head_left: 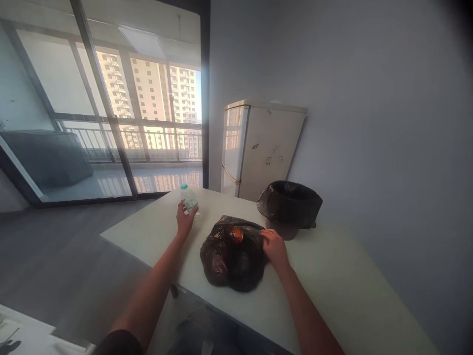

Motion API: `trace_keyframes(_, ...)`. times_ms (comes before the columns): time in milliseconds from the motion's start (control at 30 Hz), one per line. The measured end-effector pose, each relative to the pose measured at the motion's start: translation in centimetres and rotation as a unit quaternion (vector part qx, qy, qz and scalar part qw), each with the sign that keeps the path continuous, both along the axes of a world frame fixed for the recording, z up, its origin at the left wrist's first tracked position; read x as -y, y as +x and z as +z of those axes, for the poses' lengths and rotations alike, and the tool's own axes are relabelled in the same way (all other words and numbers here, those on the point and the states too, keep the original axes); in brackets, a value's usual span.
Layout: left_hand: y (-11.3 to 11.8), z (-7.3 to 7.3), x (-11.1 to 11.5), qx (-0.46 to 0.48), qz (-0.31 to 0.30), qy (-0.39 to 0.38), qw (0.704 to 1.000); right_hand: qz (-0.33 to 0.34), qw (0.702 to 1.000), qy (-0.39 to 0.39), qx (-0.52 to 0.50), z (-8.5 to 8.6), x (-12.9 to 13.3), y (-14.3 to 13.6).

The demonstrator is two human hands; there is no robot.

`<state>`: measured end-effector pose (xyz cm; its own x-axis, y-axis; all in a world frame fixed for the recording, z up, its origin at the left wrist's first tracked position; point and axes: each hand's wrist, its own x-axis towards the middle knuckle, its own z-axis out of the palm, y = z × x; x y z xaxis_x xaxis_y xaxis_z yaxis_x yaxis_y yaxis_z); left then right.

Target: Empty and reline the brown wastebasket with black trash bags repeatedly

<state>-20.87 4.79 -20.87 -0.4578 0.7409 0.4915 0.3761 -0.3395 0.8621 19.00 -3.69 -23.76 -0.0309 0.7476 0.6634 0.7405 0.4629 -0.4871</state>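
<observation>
A clear plastic bottle (189, 198) with a teal cap stands on the white table (148, 231), and my left hand (185, 217) is closed round its lower part. Right of it lies a black plastic bag (244, 266), its mouth open, with an orange wrapper (237, 235) and other items showing inside. The fingers of my right hand (274, 244) pinch the bag's right rim, where a small bit of teal shows at the fingertips. The bag's deeper contents are hidden.
Behind the bag, a bin (290, 204) lined with a black bag stands on the table. A white refrigerator (269, 153) is against the wall. Glass sliding doors (148, 113) are at the left. A dark covered object (48, 158) shows through the glass.
</observation>
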Motion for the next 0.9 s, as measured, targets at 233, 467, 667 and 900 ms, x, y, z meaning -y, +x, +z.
trace_keyframes(233, 0.4, -4.4, -3.1, -0.069, -0.018, -0.046, 0.996, 0.032, 0.997, -0.039, 0.051, -1.3, -0.7, -1.0)
trace_keyframes(467, 0.0, -5.5, -3.6, -0.133, -0.03, -0.093, 0.986, -0.049, 0.994, -0.089, 0.051, -2.8, -1.3, -0.3)
trace_keyframes(667, 0.4, -5.5, -3.7, -0.153, -0.025, -0.117, 0.981, -0.067, 0.992, -0.095, 0.042, -2.8, -1.3, -0.2)
trace_keyframes(900, 0.4, -5.5, -4.0, -0.145, -0.011, -0.144, 0.979, -0.048, 0.997, -0.066, -0.017, -1.0, -0.4, -0.7)
